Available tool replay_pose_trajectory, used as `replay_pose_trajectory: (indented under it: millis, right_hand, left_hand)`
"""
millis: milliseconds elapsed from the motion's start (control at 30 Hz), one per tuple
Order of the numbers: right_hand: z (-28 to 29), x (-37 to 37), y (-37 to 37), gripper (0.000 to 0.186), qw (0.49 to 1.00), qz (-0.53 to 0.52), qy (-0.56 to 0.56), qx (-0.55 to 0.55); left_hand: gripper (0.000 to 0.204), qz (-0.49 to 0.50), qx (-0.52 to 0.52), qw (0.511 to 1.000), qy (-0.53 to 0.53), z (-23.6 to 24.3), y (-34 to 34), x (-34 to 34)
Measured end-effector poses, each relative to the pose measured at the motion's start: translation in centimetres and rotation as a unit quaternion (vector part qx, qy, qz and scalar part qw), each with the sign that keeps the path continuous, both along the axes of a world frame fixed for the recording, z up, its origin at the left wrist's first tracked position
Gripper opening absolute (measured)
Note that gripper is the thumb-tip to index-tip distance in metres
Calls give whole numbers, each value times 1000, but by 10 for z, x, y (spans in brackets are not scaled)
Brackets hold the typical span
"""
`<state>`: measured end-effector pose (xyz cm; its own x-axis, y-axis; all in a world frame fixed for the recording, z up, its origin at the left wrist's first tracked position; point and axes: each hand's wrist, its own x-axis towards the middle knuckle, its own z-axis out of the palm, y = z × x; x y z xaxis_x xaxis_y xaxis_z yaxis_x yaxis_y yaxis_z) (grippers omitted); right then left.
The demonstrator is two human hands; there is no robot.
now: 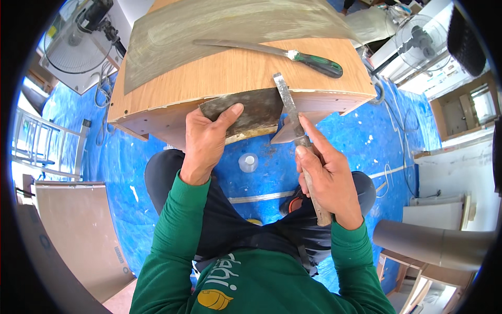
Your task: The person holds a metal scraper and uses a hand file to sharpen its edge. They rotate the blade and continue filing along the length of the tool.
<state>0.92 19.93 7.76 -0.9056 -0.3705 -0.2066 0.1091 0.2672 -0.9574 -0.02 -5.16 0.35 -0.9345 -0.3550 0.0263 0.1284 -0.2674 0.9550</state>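
Observation:
My left hand (209, 133) grips a dark, stained flat piece (253, 109) by its left end, thumb on top and the other fingers out of sight beneath. That piece lies against the front edge of a wood-grain box (209, 70), and a ragged pale strip shows along its lower side. In my right hand (329, 172) is a narrow chisel (289, 104) with a worn wooden handle, index finger stretched along the metal. Its tip points up and away, over the right end of the dark piece; whether they touch I cannot tell.
On the box lie a file with a green and black handle (319, 64) and a greyish sheet (235, 21). A clear cup (248, 162) stands on the blue floor covering (272, 178). Fans (78, 36) flank the box. Cables, a panel (78, 225) and a brown roll (429, 243) lie around.

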Motion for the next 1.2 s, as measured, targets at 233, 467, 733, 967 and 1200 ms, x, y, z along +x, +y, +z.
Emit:
replay_pose_trajectory:
  millis: [233,467,733,967,1200]
  right_hand:
    - [-8,-6,-2,59,994,-1,95,60]
    - [3,-22,-17,57,993,-11,115,27]
    - [3,-2,-2,59,999,-11,29,35]
    - [1,-3,-3,60,999,-8,15,44]
    - [1,1,-2,59,998,-19,34,48]
  left_hand:
    - [21,2,-18,999,29,-7,1,-6]
    - [21,9,-8,998,64,-16,0,-8]
    - [22,-1,4,998,65,-13,0,-5]
    - [24,-6,-21,999,41,-13,-1,-5]
    - [25,-2,-9,999,52,-13,-2,-7]
